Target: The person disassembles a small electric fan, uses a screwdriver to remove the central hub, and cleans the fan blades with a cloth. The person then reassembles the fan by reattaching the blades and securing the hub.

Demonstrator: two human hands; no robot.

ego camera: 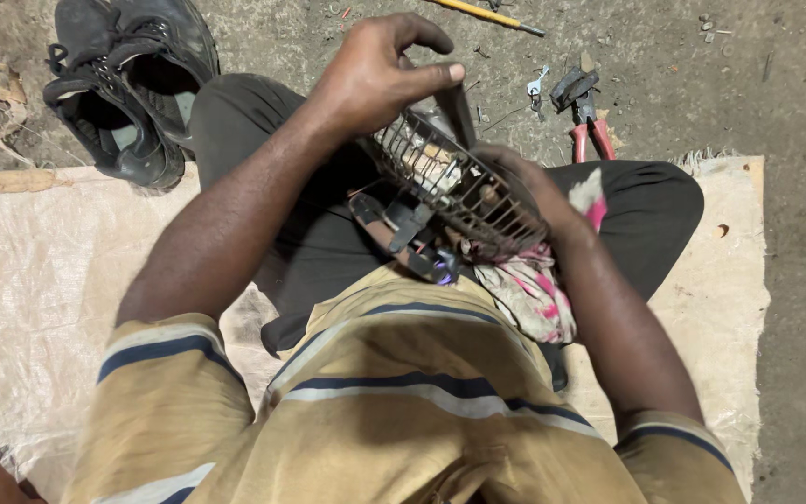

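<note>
On the far left of the woven plastic mat (39, 280), up on the bare concrete floor (795, 112), a pair of black shoes (128, 89) sits off the mat's upper edge, apparently set aside out of the way. The person sits on the mat with dark-trousered knees spread, which makes a lap to work over.

The left hand (375, 79) comes in over the left knee and is curled round the upper end of a rusty wire cage (459, 187), a guard of thin parallel rods. Its thumb and forefinger are pinched together on a dark flat strip that stands up at the cage's top rim; the other fingers are bent behind it, so the hand is closed on the piece rather than spread. That grip seems to steady the cage at a tilt, open side up toward the head camera.

Below the cage, in the lap, lie some dark bracket-like parts (403, 229).

The right hand (524, 187) is at the cage's lower right side, mostly hidden behind the rods; whether its fingers are closed on it I cannot tell. A white and pink rag (529, 289) hangs beneath that wrist, probably as padding or for wiping.

Right of the cage, on the floor beyond the knee, lie red-handled pliers (585, 117), within reach, and farther up a yellow-handled tool (487, 14).
</note>
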